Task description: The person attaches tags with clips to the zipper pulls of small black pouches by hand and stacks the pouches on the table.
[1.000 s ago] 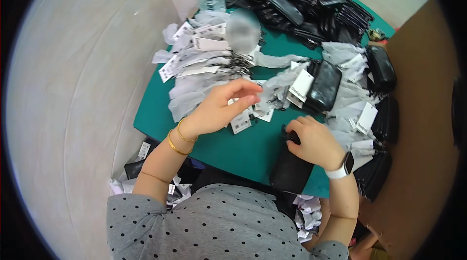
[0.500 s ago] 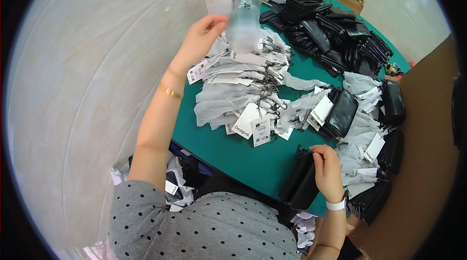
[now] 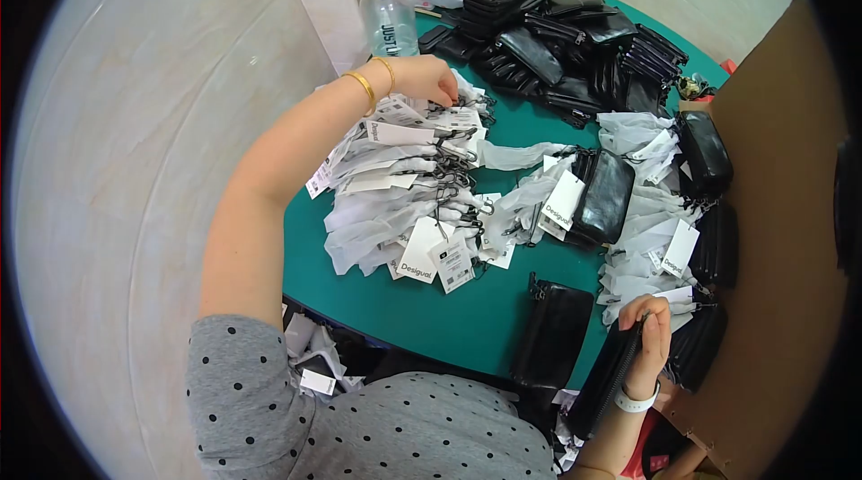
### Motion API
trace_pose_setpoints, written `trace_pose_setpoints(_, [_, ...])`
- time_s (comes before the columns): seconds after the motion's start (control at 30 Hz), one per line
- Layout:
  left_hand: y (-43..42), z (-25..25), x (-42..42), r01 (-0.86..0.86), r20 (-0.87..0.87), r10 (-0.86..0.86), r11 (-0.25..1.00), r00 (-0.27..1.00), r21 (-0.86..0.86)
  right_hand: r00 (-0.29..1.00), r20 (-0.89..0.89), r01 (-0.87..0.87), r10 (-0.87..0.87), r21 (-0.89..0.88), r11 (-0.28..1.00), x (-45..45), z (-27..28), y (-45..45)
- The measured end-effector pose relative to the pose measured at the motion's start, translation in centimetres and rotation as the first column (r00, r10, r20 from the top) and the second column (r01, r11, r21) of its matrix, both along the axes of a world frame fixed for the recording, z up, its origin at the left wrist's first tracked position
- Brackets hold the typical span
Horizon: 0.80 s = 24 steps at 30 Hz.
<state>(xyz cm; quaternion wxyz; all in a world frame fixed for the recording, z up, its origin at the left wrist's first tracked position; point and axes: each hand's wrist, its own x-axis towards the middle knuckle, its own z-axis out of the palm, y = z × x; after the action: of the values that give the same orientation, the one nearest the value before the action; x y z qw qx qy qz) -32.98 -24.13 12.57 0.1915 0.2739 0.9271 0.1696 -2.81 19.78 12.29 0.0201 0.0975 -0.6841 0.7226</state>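
My right hand (image 3: 648, 336) is closed around the end of a black zip wallet (image 3: 607, 379), held tilted at the table's near right edge with its zipper facing up. Beside it another black wallet (image 3: 552, 336) lies on the green table, a small dark chain at its top corner. My left hand (image 3: 429, 79) reaches to the far end of a row of white-wrapped straps (image 3: 377, 220) with dark clasps and paper tags. Its fingers are bent down together among the clasps; whatever they pinch is too small to make out.
A clear water bottle (image 3: 386, 17) stands at the back left, behind my left hand. Black wallets (image 3: 575, 49) are heaped at the back. A tagged black wallet (image 3: 603, 199) lies mid-table, and more line the cardboard wall (image 3: 763, 211) on the right.
My left hand has moved from beside the bottle to the far end of the strap row. My right hand has shifted right and now holds a zip wallet, apart from the one lying on the table.
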Motion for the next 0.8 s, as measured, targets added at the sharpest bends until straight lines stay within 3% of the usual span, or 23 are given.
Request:
trace_pose_setpoints(0.1, [0.4, -0.2, -0.1, 0.011, -0.007, -0.011, 1.0, 1.0, -0.012, 0.999, 0.031, 0.035, -0.033, -0.078, 0.996, 0.1, 0.3, 0.3])
trace_pose_setpoints(0.2, [-0.9, 0.6, 0.1, -0.134, 0.1, 0.112, 0.959, 0.989, 0.25, 0.999, 0.017, 0.052, -0.051, -0.094, 0.994, 0.1, 0.7, 0.4])
trace_pose_setpoints(0.23, [-1.5, 0.8, 0.4, -0.133, 0.1, 0.112, 0.96, 0.989, 0.246, 0.999, 0.021, 0.053, -0.05, -0.146, 0.988, 0.1, 1.0, 0.3])
trace_pose_setpoints(0.3, [-2.7, 1.5, 1.2, -0.2, 0.21, 0.078, 0.725, 0.975, 0.659, 0.999, 0.022, 0.052, -0.048, -0.203, 0.978, 0.1, 1.1, 0.2])
trace_pose_setpoints(0.33, [-3.2, 2.1, 1.5, -0.185, 0.214, 0.038, 0.661, 0.976, 0.727, 0.999, 0.023, 0.045, -0.04, -0.234, 0.971, 0.0, 1.1, 0.4])
trace_pose_setpoints(0.47, [-3.7, 5.9, 4.3, -0.208, 0.105, 0.199, 0.619, 0.974, 0.757, 1.0, 0.005, 0.018, -0.017, -0.287, 0.958, -0.1, 1.5, 0.2])
trace_pose_setpoints(0.53, [-3.4, 8.4, 5.5, -0.083, -0.074, 0.231, 0.602, 0.97, 0.794, 1.0, -0.002, 0.002, -0.003, -0.294, 0.956, -0.1, 1.7, -0.1])
trace_pose_setpoints(0.67, [-1.2, 13.5, 9.1, -0.024, -0.142, 0.207, 0.639, 0.968, 0.768, 0.997, -0.047, -0.077, 0.066, -0.28, 0.957, -0.5, 2.3, -0.9])
trace_pose_setpoints(0.8, [3.8, 15.7, 13.7, 0.07, -0.143, 0.083, 0.575, 0.986, 0.815, 0.983, -0.104, -0.173, 0.151, -0.245, 0.954, -1.0, 4.3, -3.0])
